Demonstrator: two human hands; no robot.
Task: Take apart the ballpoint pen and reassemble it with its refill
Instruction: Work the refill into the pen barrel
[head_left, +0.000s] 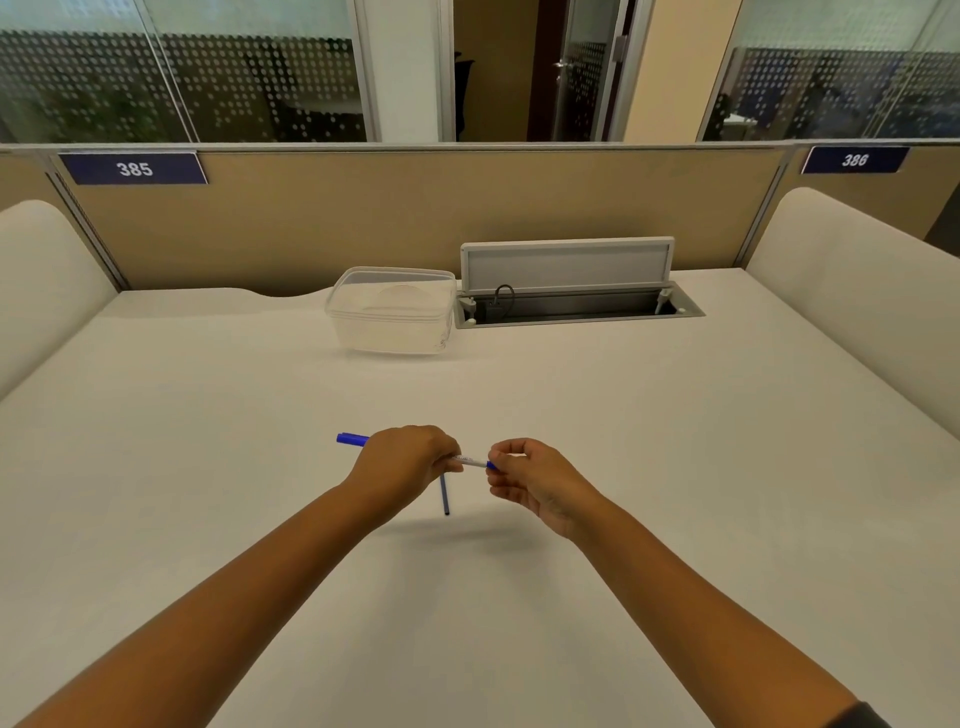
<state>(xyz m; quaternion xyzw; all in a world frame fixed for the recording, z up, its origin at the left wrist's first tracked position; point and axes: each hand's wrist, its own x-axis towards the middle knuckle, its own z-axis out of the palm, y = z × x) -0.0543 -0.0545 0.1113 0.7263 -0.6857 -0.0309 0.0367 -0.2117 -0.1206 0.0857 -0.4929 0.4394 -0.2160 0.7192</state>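
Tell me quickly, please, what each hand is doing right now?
Left hand: grips the pen barrel, with the refill hanging from the same grip.
Right hand: pinches the barrel's blue end.

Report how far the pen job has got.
Done: the refill looks already out, hanging from the left hand. In hand: that hand also grips the pen barrel, while the right hand pinches its blue end. Left: refill back in, pen closed.

Both hands (402, 462) (530, 480) hold the pen (470, 460) above the desk (208, 441).
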